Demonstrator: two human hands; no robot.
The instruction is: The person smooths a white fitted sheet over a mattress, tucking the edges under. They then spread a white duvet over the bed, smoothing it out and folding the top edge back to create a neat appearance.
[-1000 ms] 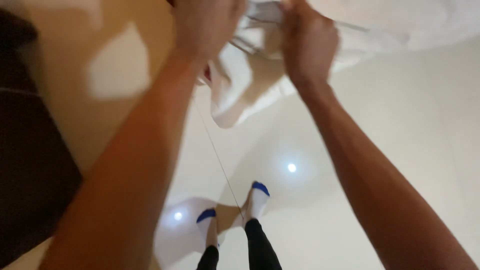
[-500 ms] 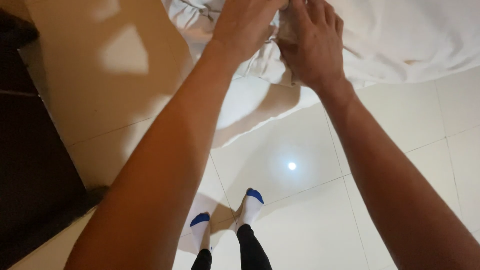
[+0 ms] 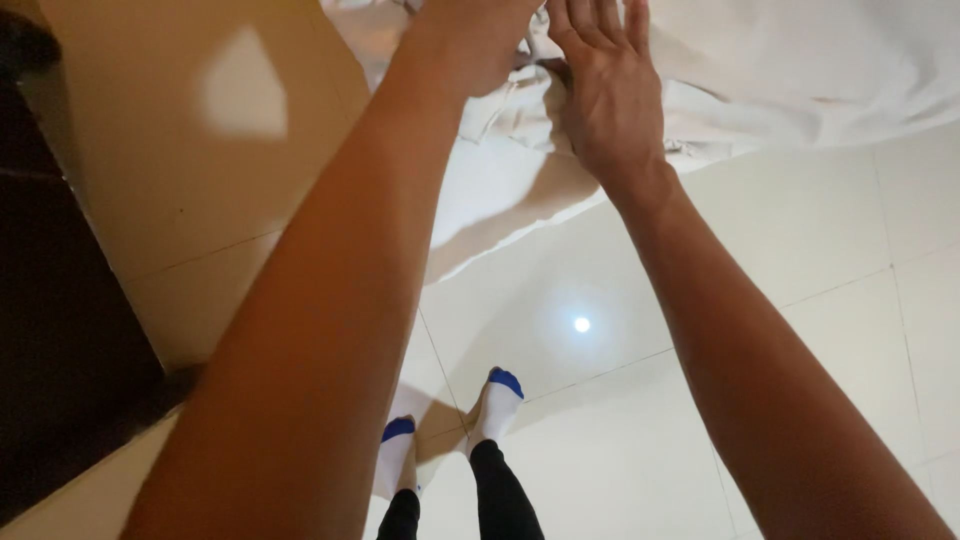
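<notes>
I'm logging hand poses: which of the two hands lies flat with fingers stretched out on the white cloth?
The right hand: its fingers are spread flat over the white cloth, while the left hand is curled, bunching the fabric.

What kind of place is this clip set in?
Probably a room in a home: glossy pale floor tiles, socked feet, and both hands, left hand and right hand, on white cloth.

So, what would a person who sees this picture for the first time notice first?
First, the two bare arms reaching up the frame: the left hand and the right hand rest on a crumpled white cloth at the top. Below them, on the glossy pale tiled floor, stand two feet in white socks with blue toes, near a bright light reflection.
</notes>
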